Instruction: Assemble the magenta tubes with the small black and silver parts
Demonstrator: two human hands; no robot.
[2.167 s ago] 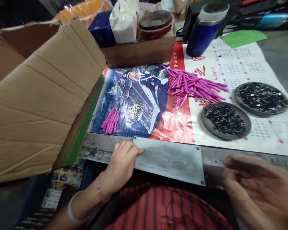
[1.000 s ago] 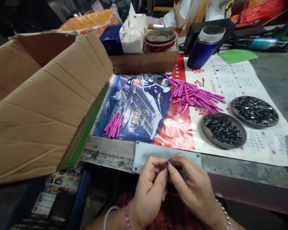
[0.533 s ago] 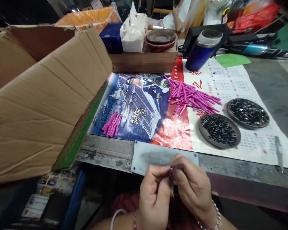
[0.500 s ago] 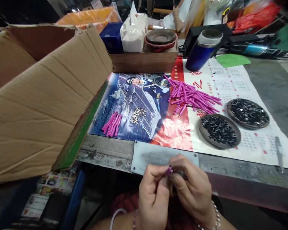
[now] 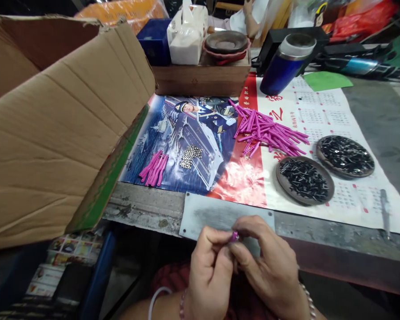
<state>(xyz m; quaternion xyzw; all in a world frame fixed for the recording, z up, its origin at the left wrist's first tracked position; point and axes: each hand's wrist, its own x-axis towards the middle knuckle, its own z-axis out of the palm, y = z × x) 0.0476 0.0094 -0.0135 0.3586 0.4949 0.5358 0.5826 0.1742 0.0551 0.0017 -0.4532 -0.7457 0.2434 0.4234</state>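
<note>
Just in front of the table edge, my left hand [image 5: 210, 271] pinches a magenta stick-like piece [image 5: 234, 236]; only its tip shows between the fingers. My right hand [image 5: 266, 262] meets it there, thumb and forefinger closed at that same tip. Something small and shiny seems to sit at the tip, too small to make out. Beyond my hands lie a small bunch of magenta sticks [image 5: 154, 168], a cluster of small metal beads [image 5: 190, 157] and a larger heap of magenta sticks [image 5: 266, 131]. Two shallow dishes, a nearer dish [image 5: 330, 195] and a farther dish [image 5: 371, 171], hold small dark metal pins.
A pale metal plate [image 5: 195, 213] lies at the table edge behind my hands. On the left stands a large open cardboard box [image 5: 70, 129]. A wooden box [image 5: 200, 80], a blue tumbler [image 5: 285, 71] and a pen-like tool [image 5: 384, 213] rest on the table. A person's arm shows at the back.
The view has shifted slightly, so the table items sit a little higher. My hands stay together at the magenta piece, with only slight finger movement.
</note>
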